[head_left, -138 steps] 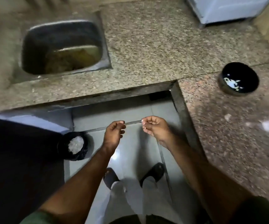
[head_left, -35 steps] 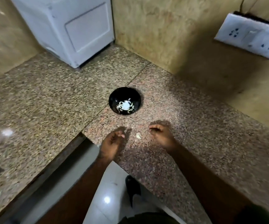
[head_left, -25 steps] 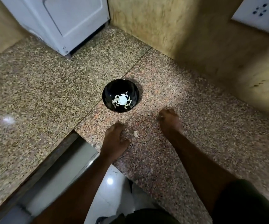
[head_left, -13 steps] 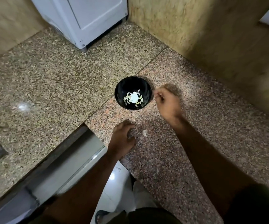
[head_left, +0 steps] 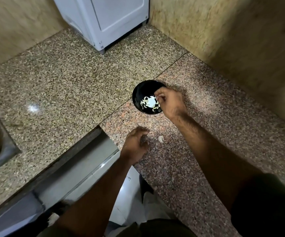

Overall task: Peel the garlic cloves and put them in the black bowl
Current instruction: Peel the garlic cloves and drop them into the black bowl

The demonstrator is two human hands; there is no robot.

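Granite countertop (head_left: 56,86) wraps the corner, white appliance (head_left: 111,19) up at twelve o'clock. Black bowl (head_left: 139,93) sits near centre, peeled garlic cloves (head_left: 146,104) pale in its bottom. Right hand (head_left: 170,102) hovers over the bowl's three o'clock rim, fingertips pinched together on something small and pale; whether it's a clove is hard to tell. Left hand (head_left: 135,144), at the bowl's six o'clock, fingers loosely curled, nothing visibly held. One loose garlic piece (head_left: 161,139) lies just beside it on the granite.
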